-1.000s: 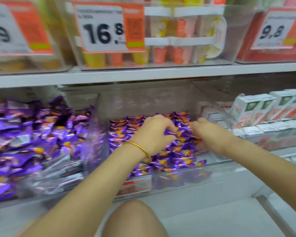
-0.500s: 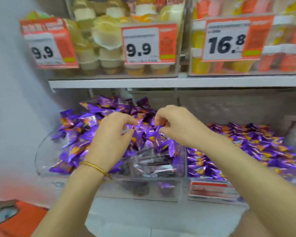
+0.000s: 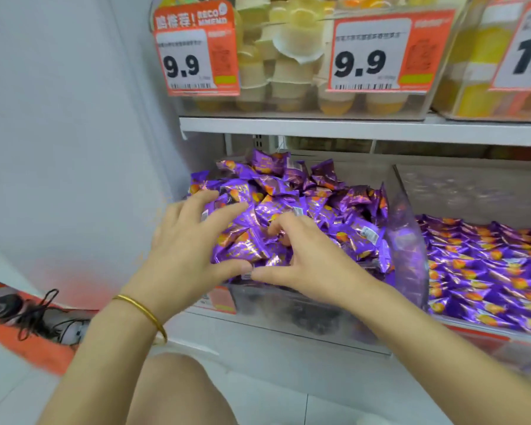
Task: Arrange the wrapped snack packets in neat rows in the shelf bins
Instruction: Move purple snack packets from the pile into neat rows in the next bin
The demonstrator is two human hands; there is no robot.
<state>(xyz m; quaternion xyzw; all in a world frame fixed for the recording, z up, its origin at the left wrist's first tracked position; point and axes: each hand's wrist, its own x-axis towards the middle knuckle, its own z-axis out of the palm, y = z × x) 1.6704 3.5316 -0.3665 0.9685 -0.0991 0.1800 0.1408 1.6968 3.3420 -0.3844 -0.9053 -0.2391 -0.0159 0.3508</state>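
Two bare hands are working over a heap of purple foil-wrapped snack packets (image 3: 288,191), which is lying jumbled in a clear plastic bin (image 3: 288,305) at the left end of the lower white shelf (image 3: 258,342). The left hand (image 3: 184,240), wearing a thin gold bangle (image 3: 141,311), is reaching over the left side of the heap. Its fingers are spread and nearly straight, the tips resting on the wrappers, so its grip is open and holding nothing. The right hand (image 3: 304,259) is lying on the front middle of the heap, its thumb stretching along the bin's front edge close to the left thumb. Its fingers are bending down among the packets. Whether this grip is pinching a packet cannot be told, since the fingertips are sinking out of sight. Between them the hands are cupping a cluster of packets.

Toward the right end of the same shelf, a second clear bin (image 3: 472,191) is holding flat purple packets (image 3: 488,271) in overlapping rows. By this showing the right bin is looking finished, and the step in hand is the levelling of the left one, barely begun. The next move is calling for gathering a few packets, turning them one way and laying them flat from the front wall backward. With foil this slippery and the heap this high, packets could slide over the rim.
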